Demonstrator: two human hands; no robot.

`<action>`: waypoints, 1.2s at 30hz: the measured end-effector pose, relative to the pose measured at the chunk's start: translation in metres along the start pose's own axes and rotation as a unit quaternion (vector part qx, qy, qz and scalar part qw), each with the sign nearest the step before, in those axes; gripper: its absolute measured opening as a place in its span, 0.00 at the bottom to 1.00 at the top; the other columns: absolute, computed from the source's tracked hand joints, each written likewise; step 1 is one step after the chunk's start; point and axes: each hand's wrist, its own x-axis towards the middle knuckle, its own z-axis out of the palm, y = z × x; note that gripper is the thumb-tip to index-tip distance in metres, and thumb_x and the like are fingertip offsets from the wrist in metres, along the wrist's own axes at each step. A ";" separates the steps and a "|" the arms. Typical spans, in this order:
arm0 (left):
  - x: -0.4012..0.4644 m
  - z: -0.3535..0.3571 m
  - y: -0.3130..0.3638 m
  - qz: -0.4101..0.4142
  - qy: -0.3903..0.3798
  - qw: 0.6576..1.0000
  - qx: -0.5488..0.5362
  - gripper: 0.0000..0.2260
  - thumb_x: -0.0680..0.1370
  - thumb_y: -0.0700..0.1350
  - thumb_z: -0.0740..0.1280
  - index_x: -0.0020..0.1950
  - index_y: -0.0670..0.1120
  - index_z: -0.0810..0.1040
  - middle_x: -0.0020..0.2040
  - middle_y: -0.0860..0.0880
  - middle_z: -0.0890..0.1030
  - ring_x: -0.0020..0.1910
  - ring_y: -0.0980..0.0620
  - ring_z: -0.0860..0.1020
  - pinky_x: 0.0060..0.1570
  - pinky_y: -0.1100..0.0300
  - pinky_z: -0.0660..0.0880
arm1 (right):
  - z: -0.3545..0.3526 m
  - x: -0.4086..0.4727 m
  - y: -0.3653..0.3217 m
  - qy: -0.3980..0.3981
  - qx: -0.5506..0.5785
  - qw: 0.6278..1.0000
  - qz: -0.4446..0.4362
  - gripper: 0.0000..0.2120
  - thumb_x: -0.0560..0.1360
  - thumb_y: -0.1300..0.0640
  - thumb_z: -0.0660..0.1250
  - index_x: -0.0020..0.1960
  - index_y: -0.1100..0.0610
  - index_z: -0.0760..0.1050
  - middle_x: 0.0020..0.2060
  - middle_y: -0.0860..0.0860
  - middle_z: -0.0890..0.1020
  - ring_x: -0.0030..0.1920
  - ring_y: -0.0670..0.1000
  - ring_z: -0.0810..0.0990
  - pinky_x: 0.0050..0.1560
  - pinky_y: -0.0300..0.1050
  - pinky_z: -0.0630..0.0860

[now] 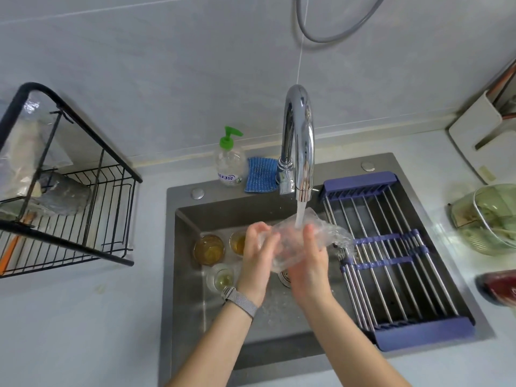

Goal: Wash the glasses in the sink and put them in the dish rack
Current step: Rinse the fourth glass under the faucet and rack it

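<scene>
A clear glass (290, 241) lies tilted under running water from the chrome faucet (300, 146). My left hand (255, 255) grips its left end and my right hand (310, 261) holds its right side, both over the dark sink (192, 303). Three more glasses stand at the sink's left: an amber one (208, 249), a second amber one (238, 243) partly behind my left hand, and a clear one with a little yellowish liquid (220, 277). A blue and steel dish rack (391, 261) spans the sink's right half, with nothing on it.
A green-pump soap bottle (229, 160) and a blue sponge cloth (261, 174) sit behind the sink. A black wire shelf (69, 205) stands on the left counter. A green lidded container (488, 219) and a dark red object (499, 286) are on the right counter.
</scene>
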 end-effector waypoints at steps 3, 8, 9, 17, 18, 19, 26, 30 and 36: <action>-0.010 0.005 -0.003 0.151 0.082 0.909 0.379 0.16 0.74 0.56 0.56 0.51 0.46 0.73 0.50 0.49 0.75 0.52 0.52 0.74 0.55 0.54 0.72 | 0.000 0.014 -0.011 0.056 -0.026 0.998 -0.007 0.43 0.59 0.35 0.74 0.58 0.69 0.76 0.48 0.62 0.81 0.49 0.61 0.81 0.56 0.58 0.76; -0.009 0.025 0.002 0.261 0.056 0.842 0.469 0.19 0.82 0.50 0.50 0.66 0.43 0.73 0.61 0.46 0.77 0.55 0.51 0.78 0.51 0.63 0.76 | 0.000 0.007 -0.011 0.019 -0.059 0.996 0.062 0.29 0.68 0.36 0.70 0.51 0.62 0.82 0.45 0.59 0.84 0.45 0.57 0.83 0.52 0.55 0.78; -0.002 0.023 0.010 0.191 0.029 0.885 0.423 0.18 0.84 0.50 0.49 0.66 0.44 0.72 0.62 0.47 0.75 0.55 0.53 0.77 0.49 0.65 0.73 | 0.000 0.005 -0.010 0.025 -0.056 0.995 0.075 0.25 0.71 0.40 0.71 0.52 0.62 0.82 0.45 0.58 0.84 0.46 0.57 0.83 0.51 0.54 0.79; -0.021 0.028 -0.007 0.197 0.029 0.833 0.517 0.29 0.81 0.57 0.44 0.75 0.42 0.64 0.68 0.46 0.75 0.62 0.49 0.77 0.54 0.61 0.77 | -0.006 0.012 -0.015 0.056 -0.081 0.988 0.117 0.20 0.72 0.41 0.70 0.47 0.59 0.82 0.36 0.53 0.86 0.40 0.52 0.84 0.43 0.47 0.78; -0.018 0.025 -0.007 0.172 0.015 0.852 0.494 0.29 0.81 0.58 0.43 0.75 0.43 0.65 0.68 0.48 0.75 0.62 0.50 0.77 0.54 0.63 0.76 | -0.008 0.014 -0.015 0.052 -0.078 0.989 0.114 0.19 0.73 0.44 0.70 0.49 0.60 0.82 0.38 0.53 0.86 0.40 0.52 0.84 0.44 0.47 0.79; -0.012 0.022 -0.003 0.113 0.008 0.899 0.422 0.27 0.83 0.57 0.44 0.73 0.43 0.68 0.64 0.50 0.77 0.58 0.53 0.78 0.51 0.67 0.74 | -0.007 0.014 -0.015 0.038 -0.080 0.989 0.120 0.19 0.73 0.45 0.70 0.52 0.60 0.81 0.41 0.55 0.86 0.41 0.53 0.84 0.46 0.49 0.80; -0.021 0.022 -0.002 0.226 0.048 0.789 0.569 0.31 0.80 0.58 0.42 0.70 0.39 0.71 0.55 0.43 0.82 0.50 0.47 0.82 0.42 0.60 0.77 | -0.006 0.020 -0.013 0.003 -0.066 0.989 0.135 0.26 0.64 0.36 0.71 0.49 0.57 0.81 0.41 0.53 0.85 0.40 0.52 0.84 0.44 0.49 0.78; 0.000 0.006 -0.007 0.145 0.065 0.882 0.444 0.33 0.75 0.67 0.48 0.71 0.49 0.70 0.67 0.49 0.73 0.66 0.50 0.71 0.65 0.56 0.66 | -0.004 0.022 -0.019 -0.075 -0.056 0.987 0.130 0.30 0.65 0.39 0.73 0.56 0.60 0.80 0.45 0.56 0.83 0.40 0.53 0.83 0.41 0.47 0.79; 0.010 -0.019 0.007 -0.114 -0.043 0.991 0.053 0.30 0.73 0.72 0.60 0.60 0.51 0.81 0.57 0.48 0.84 0.59 0.46 0.81 0.62 0.41 0.74 | 0.004 0.021 -0.033 -0.096 -0.164 0.969 0.157 0.43 0.61 0.31 0.74 0.62 0.61 0.77 0.57 0.64 0.81 0.55 0.66 0.82 0.58 0.66 0.77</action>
